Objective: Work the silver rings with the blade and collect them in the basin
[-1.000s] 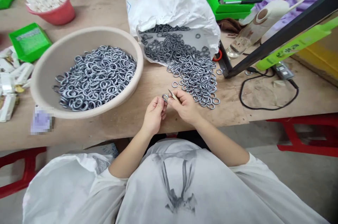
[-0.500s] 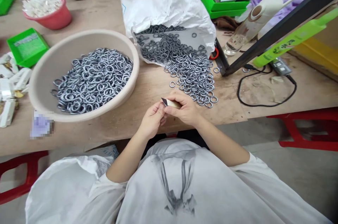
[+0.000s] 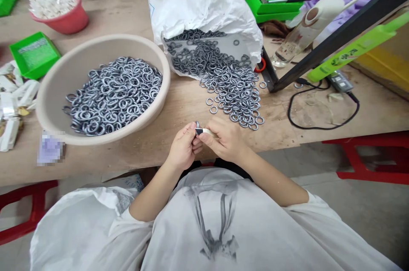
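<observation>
Worn wooden worktable (image 3: 319,134), red stools (image 3: 367,168), grey floor (image 3: 367,215)

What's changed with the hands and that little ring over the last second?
The right hand turned its small blade from pointing up and away to lying sideways against the ring pinched in the left hand. Both hands kept their hold and stayed at the table edge. The bowl, the bag and the loose ring pile did not move.

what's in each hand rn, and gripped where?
Left hand pinches a metal ring by its rim. Right hand grips a small blade by its handle end.
</observation>
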Demonstrator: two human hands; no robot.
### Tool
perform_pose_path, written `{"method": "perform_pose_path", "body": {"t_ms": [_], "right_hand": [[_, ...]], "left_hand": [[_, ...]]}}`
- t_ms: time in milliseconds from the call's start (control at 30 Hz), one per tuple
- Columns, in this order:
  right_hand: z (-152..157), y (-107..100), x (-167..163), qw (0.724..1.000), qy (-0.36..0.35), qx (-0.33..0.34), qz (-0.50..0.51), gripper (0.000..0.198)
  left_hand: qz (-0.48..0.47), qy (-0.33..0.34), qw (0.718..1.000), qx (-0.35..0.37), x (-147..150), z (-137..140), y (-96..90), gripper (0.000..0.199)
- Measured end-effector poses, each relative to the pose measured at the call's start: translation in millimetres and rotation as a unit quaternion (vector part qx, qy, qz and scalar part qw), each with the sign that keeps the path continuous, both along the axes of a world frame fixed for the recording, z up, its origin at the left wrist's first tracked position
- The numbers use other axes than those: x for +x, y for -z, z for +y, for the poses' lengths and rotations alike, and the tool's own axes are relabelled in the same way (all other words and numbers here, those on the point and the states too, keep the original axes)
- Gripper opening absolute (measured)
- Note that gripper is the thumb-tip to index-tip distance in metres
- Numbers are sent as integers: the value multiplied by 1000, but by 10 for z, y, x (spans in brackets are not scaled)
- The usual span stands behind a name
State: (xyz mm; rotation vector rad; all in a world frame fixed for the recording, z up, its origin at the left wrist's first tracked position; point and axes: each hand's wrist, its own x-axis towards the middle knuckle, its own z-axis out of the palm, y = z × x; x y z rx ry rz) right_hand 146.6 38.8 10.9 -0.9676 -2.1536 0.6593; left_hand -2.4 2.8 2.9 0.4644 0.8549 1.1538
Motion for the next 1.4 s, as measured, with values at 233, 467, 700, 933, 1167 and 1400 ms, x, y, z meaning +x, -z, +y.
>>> {"method": "perform_pose_path", "body": {"t_ms": [233,467,700,933,1167,1400], "right_hand": [[14,27,9,999,-6,-23,-31,44],[647,136,89,962,173,-81,-196,41],[1010,215,-153,915,173,-56,-361,30],[688,128,-72,969,-51,-240,-2,28],[326,87,-66,975,-100,-165,105,23],[217,128,-135,946,-24,-258,197,34]], "left_hand": [[9,35,999,31,-21,-49,-21,50],[52,97,992,65,-128,-111,26,45],[83,28,996,25,-241,8,142,31],[27,-17,998,-45,-260,113,187,35],[-67,138,986,-59,-118,41,48,42],[44,22,998,34,-31,-1,89,49]]}}
